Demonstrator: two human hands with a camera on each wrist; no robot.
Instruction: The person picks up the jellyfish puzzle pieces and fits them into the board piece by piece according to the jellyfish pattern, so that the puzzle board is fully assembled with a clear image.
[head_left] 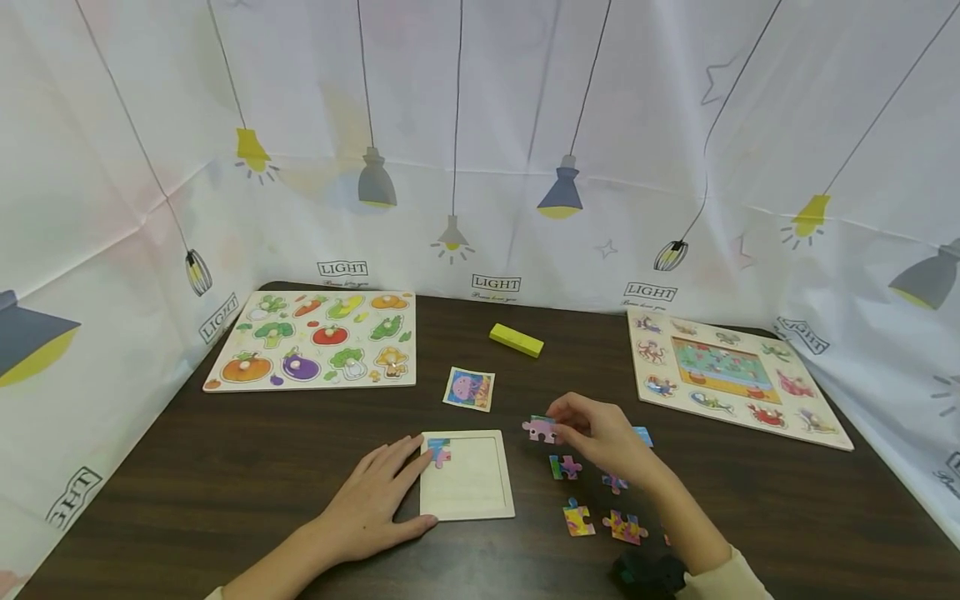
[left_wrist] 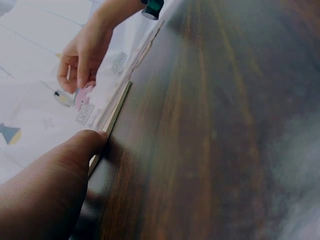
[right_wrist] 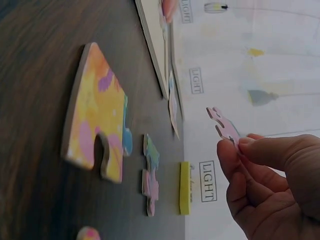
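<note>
My right hand (head_left: 603, 437) pinches a pink jigsaw piece (head_left: 538, 429) between thumb and fingers, raised above the table; its notched edge shows in the right wrist view. To the left lies a shallow wooden puzzle tray (head_left: 472, 492), with one blue and pink piece (head_left: 441, 454) in its upper left corner. My left hand (head_left: 375, 504) lies along the tray's left side, fingers extended, fingertips at that corner piece. In the left wrist view the thumb touches the tray's edge. Several loose pieces lie right of the tray, among them a yellow piece (head_left: 577, 520) and a green and pink one (head_left: 566, 467).
Behind the tray lies a square picture card (head_left: 469, 389), and farther back a yellow block (head_left: 516, 340). A vegetable peg board (head_left: 258, 334) stands back left, a sea-animal board (head_left: 806, 421) back right. Some dark object (head_left: 648, 573) is near the right forearm. Printed white curtain encloses the table.
</note>
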